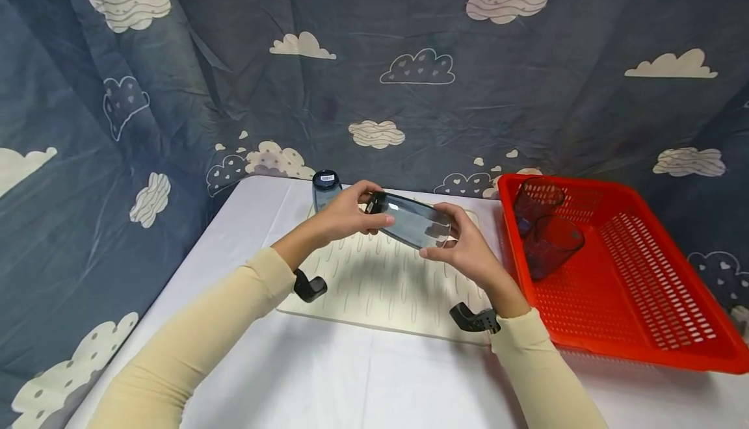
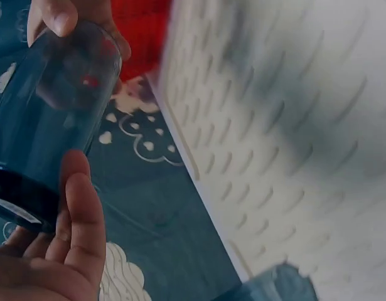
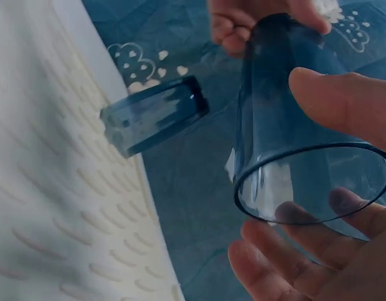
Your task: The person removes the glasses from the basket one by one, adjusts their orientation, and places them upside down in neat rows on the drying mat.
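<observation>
A blue-grey tinted drinking glass [image 1: 412, 221] is tilted on its side above the mat, held between both hands. My left hand [image 1: 345, 213] grips it around the dark base, where a small label shows. At the other end, my right hand [image 1: 471, 250] holds it close to the open rim. In the right wrist view the rim of the glass [image 3: 274, 119] faces the camera, with the thumb on one side and fingers on the other. A second glass [image 1: 326, 194] stands upside down at the mat's back left corner.
Under the hands lies a cream drying mat [image 1: 351, 292] with raised ridges, on a white-covered table [image 1: 316, 377]. To the right is a red perforated basket [image 1: 620, 341] with two tinted glasses [image 1: 556, 240] along its left side. A cloud-patterned curtain [image 1: 351, 84] hangs behind.
</observation>
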The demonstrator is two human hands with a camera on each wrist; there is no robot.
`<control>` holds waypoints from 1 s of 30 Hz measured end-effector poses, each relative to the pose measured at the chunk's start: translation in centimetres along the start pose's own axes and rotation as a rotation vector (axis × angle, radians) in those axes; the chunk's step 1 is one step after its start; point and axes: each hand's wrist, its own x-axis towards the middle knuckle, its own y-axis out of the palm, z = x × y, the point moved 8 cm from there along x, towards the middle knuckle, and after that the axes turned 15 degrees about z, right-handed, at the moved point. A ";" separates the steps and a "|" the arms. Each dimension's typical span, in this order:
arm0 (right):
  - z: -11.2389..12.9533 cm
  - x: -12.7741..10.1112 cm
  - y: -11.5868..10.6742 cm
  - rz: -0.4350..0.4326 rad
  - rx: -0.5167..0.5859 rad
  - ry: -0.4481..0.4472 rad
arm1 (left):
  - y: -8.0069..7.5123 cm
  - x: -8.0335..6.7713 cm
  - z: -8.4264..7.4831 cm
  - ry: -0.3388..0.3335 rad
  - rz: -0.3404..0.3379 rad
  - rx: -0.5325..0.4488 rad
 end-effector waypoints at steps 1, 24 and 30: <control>-0.2 0.1 -0.1 -0.004 -0.004 0.008 | -0.1 0.3 -0.2 -0.005 0.010 0.023; -0.3 1.7 0.3 -0.080 0.104 0.033 | -1.8 1.7 -8.5 -0.013 0.088 0.581; 0.1 2.6 0.7 -0.068 0.172 0.036 | -2.0 1.5 -10.2 -0.029 0.081 0.709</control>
